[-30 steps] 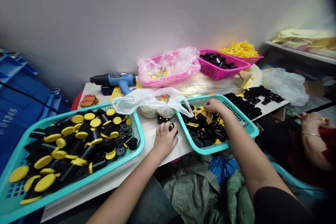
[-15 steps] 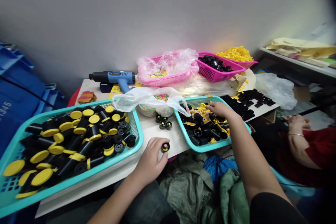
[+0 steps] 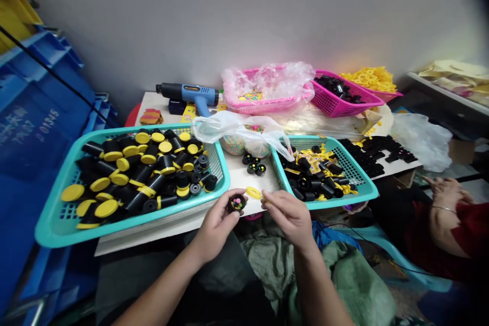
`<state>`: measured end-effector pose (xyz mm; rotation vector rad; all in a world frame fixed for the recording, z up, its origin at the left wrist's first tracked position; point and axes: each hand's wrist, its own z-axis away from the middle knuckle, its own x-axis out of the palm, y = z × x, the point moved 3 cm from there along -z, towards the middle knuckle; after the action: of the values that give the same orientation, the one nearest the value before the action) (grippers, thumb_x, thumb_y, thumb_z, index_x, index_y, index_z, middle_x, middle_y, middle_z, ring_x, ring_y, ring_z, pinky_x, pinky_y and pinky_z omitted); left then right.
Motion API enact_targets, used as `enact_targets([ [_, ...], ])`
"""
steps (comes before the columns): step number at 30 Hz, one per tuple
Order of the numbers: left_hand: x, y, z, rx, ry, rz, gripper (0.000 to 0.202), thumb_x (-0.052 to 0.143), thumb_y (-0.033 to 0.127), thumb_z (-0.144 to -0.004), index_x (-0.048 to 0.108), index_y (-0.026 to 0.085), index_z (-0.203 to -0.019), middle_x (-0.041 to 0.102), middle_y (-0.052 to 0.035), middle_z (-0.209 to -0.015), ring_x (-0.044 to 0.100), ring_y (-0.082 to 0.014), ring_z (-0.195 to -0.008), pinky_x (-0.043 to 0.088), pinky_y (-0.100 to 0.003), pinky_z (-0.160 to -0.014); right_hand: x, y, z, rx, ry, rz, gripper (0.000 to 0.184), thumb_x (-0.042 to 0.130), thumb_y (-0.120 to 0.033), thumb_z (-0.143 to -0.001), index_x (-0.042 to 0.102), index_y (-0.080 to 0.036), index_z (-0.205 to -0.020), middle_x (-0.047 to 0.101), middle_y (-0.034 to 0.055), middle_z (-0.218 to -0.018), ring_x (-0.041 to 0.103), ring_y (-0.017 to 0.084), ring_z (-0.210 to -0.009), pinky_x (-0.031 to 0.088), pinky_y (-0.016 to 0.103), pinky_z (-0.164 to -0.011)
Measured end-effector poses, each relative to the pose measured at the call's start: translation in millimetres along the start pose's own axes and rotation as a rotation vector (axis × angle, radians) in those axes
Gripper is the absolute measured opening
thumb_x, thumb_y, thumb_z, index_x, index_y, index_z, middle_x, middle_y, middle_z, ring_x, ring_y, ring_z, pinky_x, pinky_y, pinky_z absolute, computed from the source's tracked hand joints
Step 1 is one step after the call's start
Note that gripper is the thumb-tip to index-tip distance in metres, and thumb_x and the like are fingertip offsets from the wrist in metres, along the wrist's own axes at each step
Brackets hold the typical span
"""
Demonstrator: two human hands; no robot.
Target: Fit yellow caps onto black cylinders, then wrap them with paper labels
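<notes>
My left hand is closed around a small black cup whose open top shows coloured beads inside. Between the fingertips of my right hand is a yellow plastic ring piece, held just right of the cup and apart from it. Beyond my hands, several black cups with beads stand on the white table. To the right lies a turquoise basket of loose black cups and yellow pieces. The turquoise basket on the left holds black cylinders with yellow caps.
A plastic bag of beads sits between the baskets. Behind are a blue heat gun, a pink bead basket and a magenta basket. Blue crates stand left. Another person's hands are at right.
My right hand has come out of the right basket with a yellow ring piece and moved left, close to the cup in my left hand. The camera view has shifted left.
</notes>
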<state>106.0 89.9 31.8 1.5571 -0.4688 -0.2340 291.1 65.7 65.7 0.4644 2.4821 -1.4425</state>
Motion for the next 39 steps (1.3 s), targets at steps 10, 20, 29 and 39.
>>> enact_targets([
  [10,-6.4,9.0,12.3,0.074,-0.060,-0.114,0.037,0.045,0.024,-0.091,0.048,0.022,-0.128,0.056,-0.0071,-0.125,0.052,-0.0252,-0.116,0.037,-0.040,-0.105,27.0,-8.7,7.2,-0.264,-0.119,0.124,0.051,0.057,-0.004,-0.085,0.061,-0.034,-0.127,0.068,0.0056,-0.092,0.065,0.016,-0.081,0.054,0.029,-0.069],
  [20,-4.4,8.3,13.8,0.295,0.003,-0.386,0.040,0.034,0.028,-0.096,0.037,0.020,-0.135,0.054,-0.0106,-0.122,0.053,-0.0233,-0.111,0.042,-0.038,-0.098,34.4,-0.2,13.7,-0.166,-0.178,-0.008,0.043,0.055,-0.008,-0.086,0.065,-0.033,-0.121,0.066,0.0051,-0.093,0.060,0.017,-0.084,0.049,0.032,-0.073],
  [29,7.4,11.9,13.9,0.755,0.069,-0.779,0.070,0.043,0.018,-0.080,0.018,0.017,-0.146,0.055,-0.0121,-0.113,0.052,-0.0273,-0.106,0.036,-0.047,-0.094,76.7,13.5,25.9,0.607,-0.228,-0.899,0.060,0.060,-0.069,-0.073,0.065,-0.019,-0.106,0.061,0.0083,-0.094,0.059,0.023,-0.085,0.047,0.034,-0.074],
  [39,8.5,9.3,6.0,0.773,-0.012,-0.583,0.053,0.044,0.023,-0.080,0.031,0.022,-0.132,0.057,-0.0071,-0.099,0.054,-0.0250,-0.093,0.036,-0.043,-0.082,84.6,12.2,28.0,0.714,-0.120,-1.052,0.055,0.069,-0.066,-0.065,0.065,-0.017,-0.089,0.058,0.0089,-0.089,0.055,0.025,-0.091,0.045,0.038,-0.085],
])
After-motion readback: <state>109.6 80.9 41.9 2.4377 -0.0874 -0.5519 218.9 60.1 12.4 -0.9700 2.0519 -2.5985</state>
